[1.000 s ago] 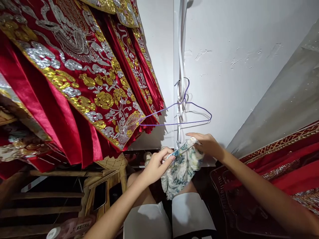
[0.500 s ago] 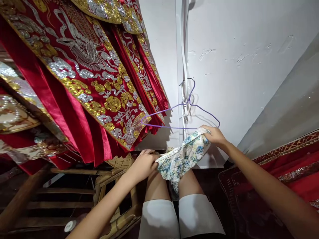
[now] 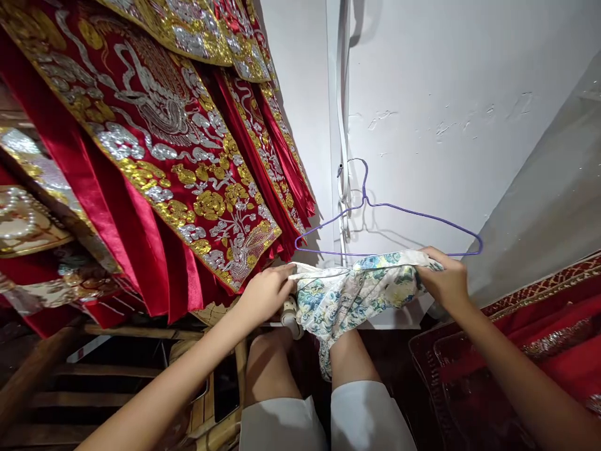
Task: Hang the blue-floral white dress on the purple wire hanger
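Observation:
A white garment with blue, green and yellow flowers (image 3: 347, 297) stretches between my two hands above my knees. My left hand (image 3: 270, 289) grips its left end by the white edge. At the other end, my right hand (image 3: 444, 282) is closed on the upper edge, near the hanger's bottom wire. The purple wire hanger (image 3: 399, 210) hangs by its hook close to a white cable on the wall. Part of its lower wire runs just above the garment's edge; whether the cloth is attached to it I cannot tell.
Red costumes with gold and silver embroidery (image 3: 188, 156) hang at the left. A bamboo chair (image 3: 220, 432) stands lower left. White cables (image 3: 342, 125) run down the wall. Red fabric under clear plastic (image 3: 558, 319) lies at the right.
My hands have spread apart, the right one moving right, and the garment is pulled wider and flatter. The hanger has turned to face me more broadly. My left leg has shifted left.

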{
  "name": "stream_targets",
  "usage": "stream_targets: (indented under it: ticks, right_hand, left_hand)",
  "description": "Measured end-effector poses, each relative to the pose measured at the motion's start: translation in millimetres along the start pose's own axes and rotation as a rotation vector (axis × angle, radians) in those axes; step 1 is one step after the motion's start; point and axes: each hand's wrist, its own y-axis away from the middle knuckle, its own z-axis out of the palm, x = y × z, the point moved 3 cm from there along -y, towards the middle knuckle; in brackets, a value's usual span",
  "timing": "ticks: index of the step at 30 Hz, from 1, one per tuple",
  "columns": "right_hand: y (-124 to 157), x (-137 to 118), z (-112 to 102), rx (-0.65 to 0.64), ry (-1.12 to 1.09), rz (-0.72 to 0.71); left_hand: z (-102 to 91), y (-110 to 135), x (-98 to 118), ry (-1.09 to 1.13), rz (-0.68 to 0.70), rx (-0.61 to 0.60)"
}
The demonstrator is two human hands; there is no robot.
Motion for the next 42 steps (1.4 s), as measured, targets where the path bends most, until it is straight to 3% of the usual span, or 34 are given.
stream_targets:
  ticks: [3,8,13,19,22,24,28,30,34,38,42]
  right_hand:
    - [8.2,-16.4,-7.0,0.062,-0.036,0.024]
    - [12.6,-28.3,-13.3,0.037,-0.066,0.039]
    - [16.5,-35.2,-8.5,-0.035,-0.200,0.031]
    - [23.7,-40.6,2.1,-0.213,-0.310,0.037]
    - [24.7,-38.1,1.4,-0.272,-0.282,0.052]
    - [24.2,-37.8,-4.5,-0.168,-0.226,0.056]
    - [21.2,-45.4,-20.8,0.199,-0.195,0.052]
    - [17.1,-49.6,-25.7,0.235,-0.168,0.073]
    - [5.9,-48.3,-38.3,0.127,0.014,0.146]
    - [-1.7,-37.6,-54.4,-0.004,-0.027,0.261]
    - [-5.2,-45.4,-67.0,-0.115,-0.031,0.235]
  left_hand:
    - [-7.4,-13.5,-9.1,0.092,-0.048,0.028]
    - [-11.2,-33.1,-12.5,0.138,-0.077,0.116]
    - [-18.2,-48.8,-1.5,0.216,-0.003,0.321]
    - [-32.3,-61.9,16.5,0.520,0.189,0.458]
    - [-34.3,-67.4,16.9,0.478,0.219,0.459]
    - [-32.3,-70.2,14.1,0.364,0.247,0.413]
    - [-30.8,-71.8,4.1,0.251,0.274,0.387]
    - [-32.1,-72.0,0.9,0.245,0.274,0.376]
    - [-34.9,-71.0,0.8,0.243,0.274,0.374]
    - [-37.6,-65.0,4.0,0.213,0.264,0.455]
    - [-48.3,-57.9,1.8,0.220,0.146,0.510]
